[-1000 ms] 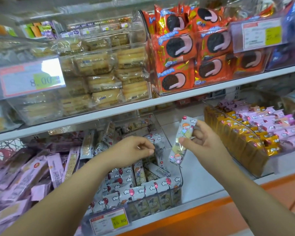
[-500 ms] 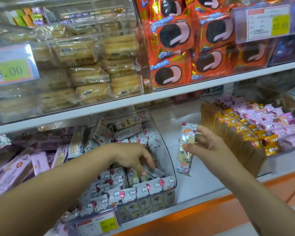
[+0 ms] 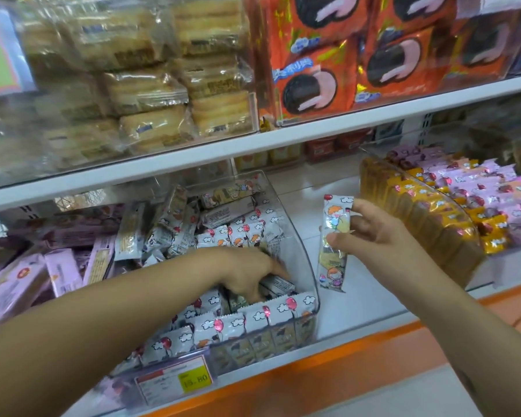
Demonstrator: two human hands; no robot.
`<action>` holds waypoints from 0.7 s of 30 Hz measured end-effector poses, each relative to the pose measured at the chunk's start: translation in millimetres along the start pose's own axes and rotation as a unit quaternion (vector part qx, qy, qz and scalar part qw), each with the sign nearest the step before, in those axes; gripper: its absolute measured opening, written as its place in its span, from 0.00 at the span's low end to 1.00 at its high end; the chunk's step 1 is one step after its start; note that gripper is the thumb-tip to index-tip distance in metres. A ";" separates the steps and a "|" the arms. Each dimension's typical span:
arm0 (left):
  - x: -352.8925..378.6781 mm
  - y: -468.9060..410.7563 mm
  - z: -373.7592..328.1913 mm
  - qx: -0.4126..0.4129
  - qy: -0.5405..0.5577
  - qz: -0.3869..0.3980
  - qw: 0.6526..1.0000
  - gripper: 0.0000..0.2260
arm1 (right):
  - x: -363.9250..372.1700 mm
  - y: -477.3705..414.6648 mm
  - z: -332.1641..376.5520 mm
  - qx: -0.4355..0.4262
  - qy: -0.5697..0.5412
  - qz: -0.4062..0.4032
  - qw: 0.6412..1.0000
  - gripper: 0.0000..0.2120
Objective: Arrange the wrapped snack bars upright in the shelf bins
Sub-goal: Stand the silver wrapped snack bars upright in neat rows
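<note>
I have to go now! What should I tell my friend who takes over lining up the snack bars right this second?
Left hand: down in the clear bin, fingers among the bars. I cannot tell whether it grips one.
Right hand: pinches one bar upright, outside the bin on its right side.
Done: the front rows stand upright.
Left: the loose bars at the back of the bin lie jumbled. Stand them up, then slot in the held bar.
</note>
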State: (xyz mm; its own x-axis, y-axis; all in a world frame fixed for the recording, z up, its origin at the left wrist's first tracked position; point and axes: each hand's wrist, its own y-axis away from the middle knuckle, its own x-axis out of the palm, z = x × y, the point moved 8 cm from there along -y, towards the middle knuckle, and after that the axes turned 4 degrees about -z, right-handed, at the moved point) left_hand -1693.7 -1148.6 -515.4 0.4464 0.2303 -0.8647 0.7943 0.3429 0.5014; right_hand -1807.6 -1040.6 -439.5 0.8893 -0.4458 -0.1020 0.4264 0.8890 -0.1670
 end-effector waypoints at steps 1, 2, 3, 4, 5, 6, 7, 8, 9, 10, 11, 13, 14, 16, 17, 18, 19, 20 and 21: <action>0.1 -0.4 -1.2 -0.001 -0.022 -0.006 1.000 0.33 | 0.2 0.0 -0.5 -0.001 -0.001 0.002 1.000 0.13; 0.1 -0.6 -2.1 -0.003 -0.034 -0.015 0.999 0.32 | 0.5 0.1 -0.8 -0.001 -0.001 0.005 1.000 0.13; 0.1 -0.7 -2.4 -0.004 -0.031 -0.021 0.999 0.32 | 0.7 0.3 -0.8 -0.001 -0.002 0.006 1.000 0.14; -1.0 -0.3 -2.7 -0.002 -0.020 -0.027 0.999 0.31 | 0.8 0.4 -0.5 -0.001 -0.003 0.008 1.000 0.14; -2.5 1.1 -2.1 -0.003 -0.004 -0.032 0.999 0.31 | 0.9 0.5 -0.6 -0.001 -0.004 0.009 1.000 0.14; -5.7 3.6 -1.8 -0.003 0.014 -0.039 0.999 0.30 | 1.1 0.0 -0.7 0.001 -0.004 0.010 1.000 0.14; -8.8 6.4 0.2 -0.009 0.036 -0.047 0.998 0.30 | 1.5 -0.3 -1.1 0.002 -0.004 0.010 1.000 0.14; -12.7 10.4 2.1 -0.016 0.058 -0.055 0.997 0.30 | 1.6 -0.4 -1.4 0.003 -0.005 0.010 1.000 0.14; -16.7 14.8 4.2 -0.023 0.077 -0.064 0.995 0.30 | 1.6 -0.6 -1.2 0.005 -0.006 0.008 1.000 0.14; -21.1 19.8 5.6 -0.028 0.092 -0.074 0.993 0.30 | 1.4 -0.8 -0.9 0.006 -0.008 0.006 1.000 0.15; -24.9 24.5 7.6 -0.033 0.105 -0.083 0.990 0.30 | 1.0 -0.5 -0.4 0.007 -0.010 0.005 1.000 0.15; -31.5 34.3 11.0 -0.043 0.142 -0.094 0.984 0.31 | 0.8 -0.9 1.7 0.005 -0.016 0.002 1.000 0.15; -34.1 38.9 12.0 -0.049 0.161 -0.096 0.981 0.31 | 0.7 -1.0 2.8 0.004 -0.017 0.001 1.000 0.15; -36.6 46.1 13.6 -0.063 0.174 -0.092 0.978 0.33 | 1.5 -0.8 4.5 0.002 -0.019 0.000 1.000 0.15; -36.8 48.5 14.8 -0.069 0.172 -0.091 0.978 0.33 | 2.1 0.0 5.5 0.001 -0.021 0.001 1.000 0.16; -37.0 49.9 15.3 -0.071 0.170 -0.091 0.979 0.33 | 2.7 1.1 6.1 -0.002 -0.022 0.001 1.000 0.16; -37.4 51.0 15.6 -0.071 0.166 -0.091 0.979 0.33 | 3.3 2.0 7.3 -0.006 -0.024 0.003 1.000 0.16; -38.1 51.4 14.9 -0.069 0.162 -0.091 0.980 0.31 | 3.5 2.8 7.7 -0.009 -0.027 0.004 1.000 0.15; -38.7 51.6 14.2 -0.069 0.161 -0.092 0.980 0.31 | 3.5 3.5 8.2 -0.011 -0.030 0.005 0.999 0.15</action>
State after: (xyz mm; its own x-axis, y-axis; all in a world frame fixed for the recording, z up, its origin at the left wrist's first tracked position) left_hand -1664.2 -1152.7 -456.5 0.1305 0.4214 -0.8974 0.7760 0.5199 0.3570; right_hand -1801.6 -1038.2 -432.4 0.9019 -0.4296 -0.0457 0.4146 0.8904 -0.1876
